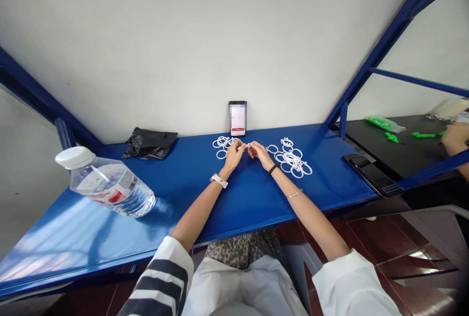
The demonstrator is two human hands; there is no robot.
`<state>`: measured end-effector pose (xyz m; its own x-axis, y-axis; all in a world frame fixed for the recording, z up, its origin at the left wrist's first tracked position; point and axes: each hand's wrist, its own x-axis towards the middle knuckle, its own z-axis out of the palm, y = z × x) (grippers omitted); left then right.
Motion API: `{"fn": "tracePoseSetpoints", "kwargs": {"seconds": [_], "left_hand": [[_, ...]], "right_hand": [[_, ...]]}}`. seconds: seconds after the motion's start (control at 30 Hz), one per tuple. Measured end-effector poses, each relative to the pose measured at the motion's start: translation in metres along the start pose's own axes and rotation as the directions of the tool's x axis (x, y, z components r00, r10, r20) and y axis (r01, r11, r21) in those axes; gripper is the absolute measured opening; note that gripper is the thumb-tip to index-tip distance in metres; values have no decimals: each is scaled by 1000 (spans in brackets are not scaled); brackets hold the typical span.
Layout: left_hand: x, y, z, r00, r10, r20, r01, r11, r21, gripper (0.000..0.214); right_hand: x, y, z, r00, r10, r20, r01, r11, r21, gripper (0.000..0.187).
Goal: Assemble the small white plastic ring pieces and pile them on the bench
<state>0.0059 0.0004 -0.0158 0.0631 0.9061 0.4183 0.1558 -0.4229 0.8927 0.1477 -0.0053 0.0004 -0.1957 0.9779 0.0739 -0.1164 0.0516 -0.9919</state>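
My left hand and my right hand meet near the middle of the blue table, fingers pinched together. Between the fingertips a small bit of a white plastic piece shows; my fingers hide the rest, so its full shape cannot be told. Beside my left hand lies a small group of white plastic rings with little eyelets. To the right of my right hand is a larger, overlapping pile of similar white rings.
A phone stands upright against the wall. At the left are a black plastic bag and a tilted-looking water bottle. Another phone lies at the right edge. Beyond the blue frame, another person's hand is near green pieces.
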Motion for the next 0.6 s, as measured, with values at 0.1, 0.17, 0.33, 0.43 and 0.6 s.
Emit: {"fn": "tracePoseSetpoints", "kwargs": {"seconds": [0.1, 0.17, 0.33, 0.43, 0.6], "left_hand": [[0, 1, 0, 1000, -3, 8, 3, 1000, 10, 18], [0, 2, 0, 1000, -2, 13, 2, 1000, 10, 19], [0, 2, 0, 1000, -4, 19, 4, 1000, 6, 19], [0, 2, 0, 1000, -6, 18, 6, 1000, 3, 17], [-1, 3, -1, 998, -44, 39, 44, 999, -11, 19]], "right_hand": [[1, 2, 0, 1000, -18, 13, 18, 1000, -8, 34], [1, 3, -1, 1000, -22, 17, 23, 999, -25, 35], [2, 4, -1, 1000, -25, 11, 26, 998, -52, 37], [2, 5, -1, 999, -36, 10, 37, 998, -49, 38], [3, 7, -3, 999, -51, 9, 51, 998, -46, 36]]}}
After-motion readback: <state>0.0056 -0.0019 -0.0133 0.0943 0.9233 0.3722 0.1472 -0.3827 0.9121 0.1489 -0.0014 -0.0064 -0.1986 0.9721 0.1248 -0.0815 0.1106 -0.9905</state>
